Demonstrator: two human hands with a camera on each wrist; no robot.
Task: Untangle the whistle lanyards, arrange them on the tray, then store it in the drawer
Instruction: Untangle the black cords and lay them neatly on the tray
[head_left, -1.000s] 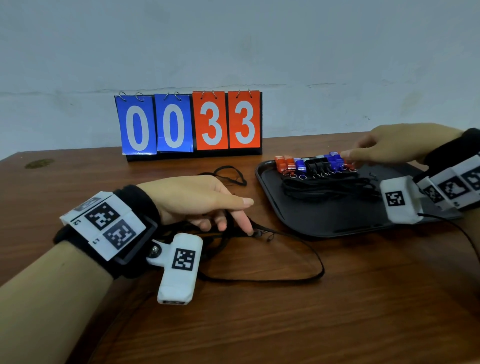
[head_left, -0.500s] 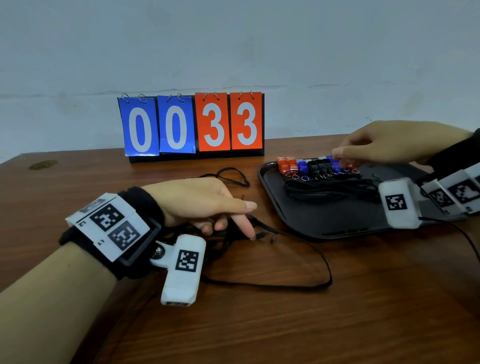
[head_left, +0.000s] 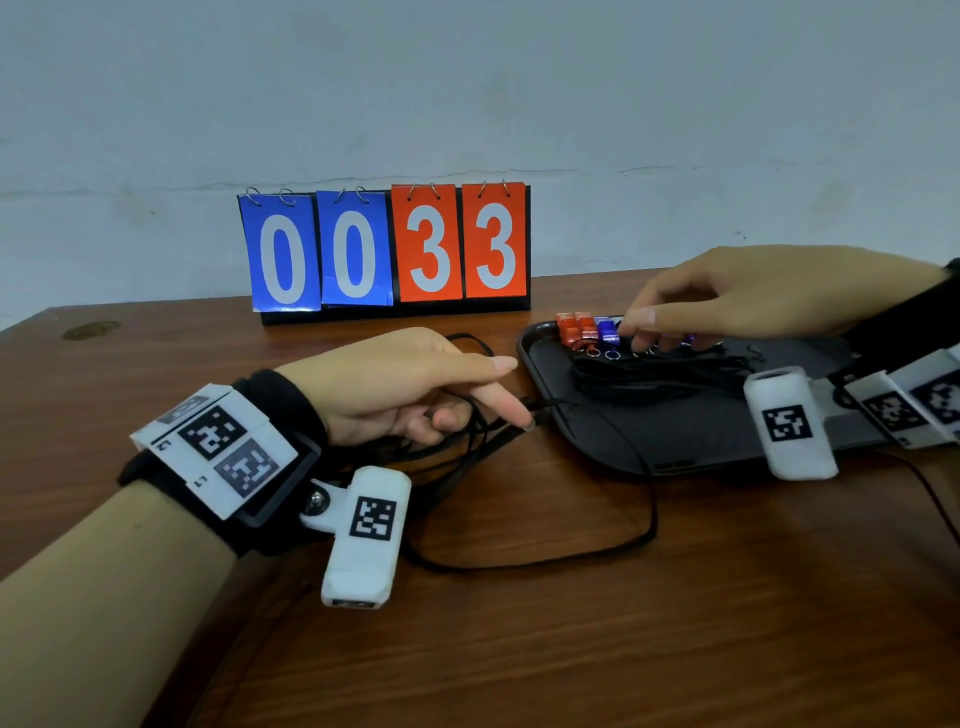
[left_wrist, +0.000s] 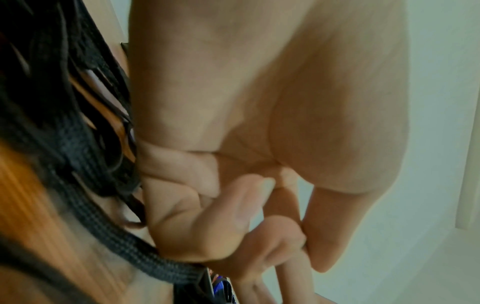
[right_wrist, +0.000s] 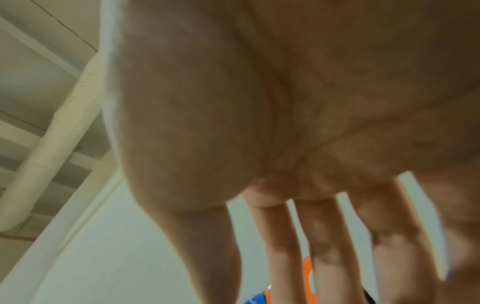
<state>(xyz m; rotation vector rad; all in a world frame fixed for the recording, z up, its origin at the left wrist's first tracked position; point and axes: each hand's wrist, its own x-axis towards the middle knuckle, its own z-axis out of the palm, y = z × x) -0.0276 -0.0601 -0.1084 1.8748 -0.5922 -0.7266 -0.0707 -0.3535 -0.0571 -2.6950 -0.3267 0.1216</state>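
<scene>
A black tray (head_left: 691, 447) lies on the wooden table at the right. Along its far edge stands a row of whistles, orange (head_left: 574, 327) and blue (head_left: 606, 330) ones showing, with their black cords bundled (head_left: 649, 382) in front. My right hand (head_left: 727, 301) hovers over that row, its straight spread fingers (right_wrist: 278, 246) touching the whistles and covering the rest. My left hand (head_left: 410, 389) rests on a tangle of black lanyards (left_wrist: 78, 156) left of the tray, middle fingers curled on the cords. Its index fingertip (head_left: 522, 418) presses a cord at the tray's near-left edge.
A loose lanyard loop (head_left: 641, 535) trails over the table in front of the tray. A flip scoreboard (head_left: 384, 249) reading 0033 stands at the back against the wall. Another cord loop (head_left: 470, 340) lies behind my left hand.
My right hand has slid left along the row of whistles. My left hand has moved right with the lanyards, bringing its index fingertip to the tray's edge.
</scene>
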